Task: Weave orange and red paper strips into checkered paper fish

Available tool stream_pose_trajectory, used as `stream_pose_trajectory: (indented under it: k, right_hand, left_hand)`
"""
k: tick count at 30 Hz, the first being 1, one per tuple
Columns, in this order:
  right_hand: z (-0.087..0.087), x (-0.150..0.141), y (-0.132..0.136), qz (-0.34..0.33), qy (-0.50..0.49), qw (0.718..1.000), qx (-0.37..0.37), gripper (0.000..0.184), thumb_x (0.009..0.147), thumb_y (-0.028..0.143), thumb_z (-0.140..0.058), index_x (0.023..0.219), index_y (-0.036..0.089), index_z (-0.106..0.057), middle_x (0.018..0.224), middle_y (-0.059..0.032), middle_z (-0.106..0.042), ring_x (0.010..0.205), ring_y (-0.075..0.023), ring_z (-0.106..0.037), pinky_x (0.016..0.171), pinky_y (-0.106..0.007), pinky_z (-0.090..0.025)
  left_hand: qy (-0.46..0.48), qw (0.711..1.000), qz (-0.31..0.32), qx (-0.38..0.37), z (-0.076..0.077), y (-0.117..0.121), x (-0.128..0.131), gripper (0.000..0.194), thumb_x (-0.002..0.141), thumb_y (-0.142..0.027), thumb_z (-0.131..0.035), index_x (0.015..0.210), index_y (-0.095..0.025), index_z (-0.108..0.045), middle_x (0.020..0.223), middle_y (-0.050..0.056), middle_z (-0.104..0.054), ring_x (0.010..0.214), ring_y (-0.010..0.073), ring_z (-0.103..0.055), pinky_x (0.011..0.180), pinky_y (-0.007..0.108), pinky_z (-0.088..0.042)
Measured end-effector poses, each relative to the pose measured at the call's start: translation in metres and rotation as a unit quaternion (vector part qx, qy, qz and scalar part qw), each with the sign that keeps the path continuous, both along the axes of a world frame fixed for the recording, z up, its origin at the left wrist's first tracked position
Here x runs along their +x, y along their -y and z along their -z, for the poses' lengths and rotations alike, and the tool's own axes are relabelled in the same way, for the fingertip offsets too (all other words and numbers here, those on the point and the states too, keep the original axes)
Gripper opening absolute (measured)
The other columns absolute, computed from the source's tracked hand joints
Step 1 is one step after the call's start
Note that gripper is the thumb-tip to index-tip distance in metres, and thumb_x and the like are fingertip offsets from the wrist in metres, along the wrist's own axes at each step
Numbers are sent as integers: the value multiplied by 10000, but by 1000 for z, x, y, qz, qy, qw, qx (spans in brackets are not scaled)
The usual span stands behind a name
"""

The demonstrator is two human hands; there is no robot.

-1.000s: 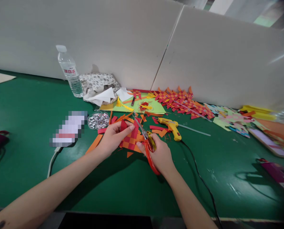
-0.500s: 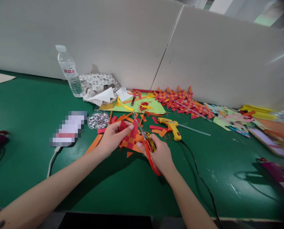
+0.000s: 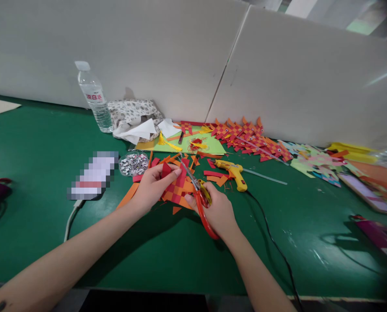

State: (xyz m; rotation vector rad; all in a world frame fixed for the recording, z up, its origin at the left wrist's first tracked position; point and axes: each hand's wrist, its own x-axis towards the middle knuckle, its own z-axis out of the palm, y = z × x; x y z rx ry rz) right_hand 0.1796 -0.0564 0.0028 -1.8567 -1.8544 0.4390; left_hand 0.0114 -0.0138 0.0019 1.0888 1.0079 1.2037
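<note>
Taking the woven paper piece as the clock's centre, its red and orange checks lie flat-faced and crisp above the green tabletop, loose strip ends standing up at twelve. At four o'clock the right hand is wrapped around the scissors, thumb against the weave's edge: smooth red plastic loops, slim metal blades angled up toward twelve. At nine the left hand pinches a red strip between thumb and fingers. With the blade tips so near that thumb, a slip of either grip could nick skin; a careless closing could cut a wrong strip, and a hard tug could loosen the weave, since thin card creases easily.

The glue gun, matt yellow with a translucent stick, lies between two and three, its nozzle near paper scraps; if hot, it could mark them. Its black cable trails off past four, where an elbow might snag it. At ten, a clear tray of googly eyes would scatter if the left forearm knocked it.

Farther off, silky yellow tassels lie at twelve, pointed paper fish overlap at two, and a ribbed water bottle stands toward half past ten.
</note>
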Motion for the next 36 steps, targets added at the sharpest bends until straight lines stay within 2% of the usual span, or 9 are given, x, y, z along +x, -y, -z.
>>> stream_pose_trajectory:
  k: [9, 20, 25, 29, 32, 36]
  right_hand:
    - [1, 1, 0, -5, 6, 1000, 10, 278, 709, 472, -545, 693, 236, -399, 549, 59, -508, 463, -122, -461, 473, -206, -293]
    - [2, 2, 0, 7, 18, 999, 31, 335, 713, 504, -553, 608, 226, -397, 469, 68, -429, 425, -100, -357, 435, -206, -238]
    - [2, 2, 0, -3, -3, 1000, 24, 309, 718, 493, -549, 638, 228, -412, 496, 67, -448, 438, -101, -383, 448, -204, -262]
    - [3, 3, 0, 12, -15, 1000, 25, 352, 703, 482, -586, 587, 221, -380, 471, 76, -390, 438, -94, -316, 447, -204, -242]
    - [5, 4, -1, 28, -67, 997, 27, 354, 698, 468, -611, 585, 221, -383, 475, 78, -346, 455, -96, -304, 446, -205, -242]
    - [6, 7, -4, 54, -208, 976, 35, 284, 703, 440, -631, 677, 217, -457, 538, 71, -413, 478, -95, -359, 469, -210, -314]
  left_hand:
    - [7, 1000, -3, -1, 0, 0, 0, 271, 666, -421, -708, 794, -184, -675, 757, 16, -672, 656, 133, -604, 597, 229, -489]
    - [-13, 1000, -6, 7, -1, 1, 0, 292, 665, -446, -697, 791, -183, -674, 747, 13, -667, 641, 134, -588, 573, 227, -471]
    - [-62, 997, 6, 34, -3, 3, 0, 280, 674, -444, -684, 774, -183, -691, 676, 10, -653, 565, 124, -563, 491, 219, -434]
    - [-76, 996, 18, 40, 0, 4, 0, 272, 686, -437, -673, 785, -184, -691, 644, 11, -640, 522, 122, -544, 447, 223, -407]
    - [-78, 996, 19, 33, 1, 3, 0, 262, 694, -435, -670, 759, -182, -681, 682, 15, -646, 525, 112, -535, 449, 217, -400]
    - [-73, 997, 14, 21, 0, 2, 1, 247, 699, -423, -674, 729, -177, -671, 725, 16, -644, 579, 109, -544, 508, 215, -421]
